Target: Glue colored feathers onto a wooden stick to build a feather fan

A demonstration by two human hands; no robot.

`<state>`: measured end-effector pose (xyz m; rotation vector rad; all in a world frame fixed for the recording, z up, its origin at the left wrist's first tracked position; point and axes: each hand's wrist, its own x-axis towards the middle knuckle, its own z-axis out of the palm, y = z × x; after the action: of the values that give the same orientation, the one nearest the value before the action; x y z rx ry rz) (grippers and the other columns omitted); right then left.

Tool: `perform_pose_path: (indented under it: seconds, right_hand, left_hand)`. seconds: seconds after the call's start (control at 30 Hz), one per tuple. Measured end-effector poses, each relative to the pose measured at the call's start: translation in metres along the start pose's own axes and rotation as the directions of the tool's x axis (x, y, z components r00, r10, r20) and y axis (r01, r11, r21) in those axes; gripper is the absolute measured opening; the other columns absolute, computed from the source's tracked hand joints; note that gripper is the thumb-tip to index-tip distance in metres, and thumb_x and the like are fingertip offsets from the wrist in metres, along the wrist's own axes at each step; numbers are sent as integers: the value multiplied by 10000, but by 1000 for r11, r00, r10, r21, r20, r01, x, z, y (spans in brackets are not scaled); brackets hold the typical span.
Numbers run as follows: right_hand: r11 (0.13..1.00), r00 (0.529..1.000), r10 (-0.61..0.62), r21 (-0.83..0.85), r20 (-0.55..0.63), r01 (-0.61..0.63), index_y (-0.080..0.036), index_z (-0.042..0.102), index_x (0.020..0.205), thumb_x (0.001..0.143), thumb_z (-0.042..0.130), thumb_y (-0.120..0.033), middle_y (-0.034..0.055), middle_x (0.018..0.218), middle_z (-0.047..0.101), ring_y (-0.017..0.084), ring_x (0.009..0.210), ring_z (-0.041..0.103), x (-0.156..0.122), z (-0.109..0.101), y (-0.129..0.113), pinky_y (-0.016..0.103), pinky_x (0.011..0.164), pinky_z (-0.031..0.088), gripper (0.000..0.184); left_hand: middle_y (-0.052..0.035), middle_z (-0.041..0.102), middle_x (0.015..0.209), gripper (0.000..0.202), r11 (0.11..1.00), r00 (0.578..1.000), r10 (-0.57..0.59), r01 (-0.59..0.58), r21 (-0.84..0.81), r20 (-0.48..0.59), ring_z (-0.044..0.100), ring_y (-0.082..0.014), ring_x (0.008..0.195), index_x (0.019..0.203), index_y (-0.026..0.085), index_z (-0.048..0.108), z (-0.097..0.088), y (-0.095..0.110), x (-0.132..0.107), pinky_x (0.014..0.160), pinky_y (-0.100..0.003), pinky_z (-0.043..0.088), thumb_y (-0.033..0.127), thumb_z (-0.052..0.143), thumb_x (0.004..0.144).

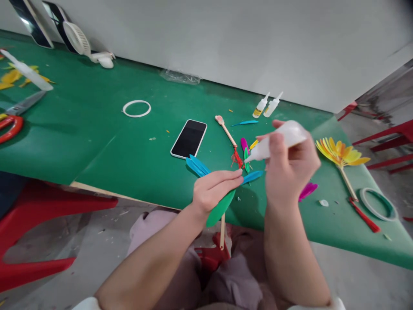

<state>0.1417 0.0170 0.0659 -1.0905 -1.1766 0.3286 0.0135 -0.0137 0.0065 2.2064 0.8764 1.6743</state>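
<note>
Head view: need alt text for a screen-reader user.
The right hand tilts a white glue bottle, nozzle down, toward blue feathers on a green paddle fan. The left hand lies flat on the fan at the edge of a green table. A phone and a yellow feather fan lie nearby.

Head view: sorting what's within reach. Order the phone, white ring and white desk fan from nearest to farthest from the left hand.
1. Phone, just beyond the left hand.
2. White ring, farther left.
3. White desk fan, far-left, by the wall.
</note>
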Motion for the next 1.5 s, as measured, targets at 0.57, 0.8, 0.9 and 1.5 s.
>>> perform_pose_path:
  seconds: [0.57,0.8,0.9,1.5]
  right_hand:
    - [999,996,-42,18,-78,43,-191,594,870,830,456,-473,19,733,629,62,418,477,0,-3,-5,218,368,319,317]
    - [998,998,-24,54,-59,27,-182,589,845,813,487,-472,19,711,630,64,408,457,-1,-4,-9,222,357,318,310]
    - [996,990,-51,71,-135,61,-178,577,827,828,448,-499,14,672,621,51,348,409,-2,-3,-12,220,314,268,345]
    - [1000,998,-24,-18,-58,23,-206,586,799,851,405,-482,-4,639,608,105,504,560,-3,-1,-4,242,435,398,335]
  left_hand:
    - [-83,674,1001,216,1000,998,-10,8,-28,-63,646,-162,897,974,145,666,0,3,-5,791,-260,557,95,587,779]
    - [-78,669,1017,227,999,995,26,-29,-39,-94,642,-163,906,1001,151,657,0,-1,-8,785,-270,557,104,566,798]
    - [-73,665,1024,232,999,996,21,-25,-44,-89,639,-162,911,1005,154,654,-1,-1,-8,788,-275,556,101,568,797]
    - [-107,666,1005,198,999,999,-10,9,-50,-30,639,-172,918,967,121,662,-2,9,-5,803,-284,556,96,562,797]
